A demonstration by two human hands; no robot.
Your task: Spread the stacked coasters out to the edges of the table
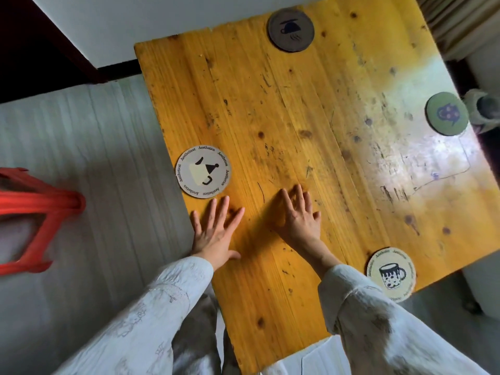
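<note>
Worn yellow pine table (297,117); four round printed card coasters (203,171) sit at edges; I see no stack, seemingly done; left hand (216,234), right hand (300,220) splayed, empty.

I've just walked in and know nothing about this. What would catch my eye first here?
Probably the bright yellow wooden table, with four round coasters spread to its edges: a brown coaster at the far edge, a green coaster right, a cream coaster left, a mug coaster near. Two empty hands, left hand and right hand, hover mid-table.
</note>
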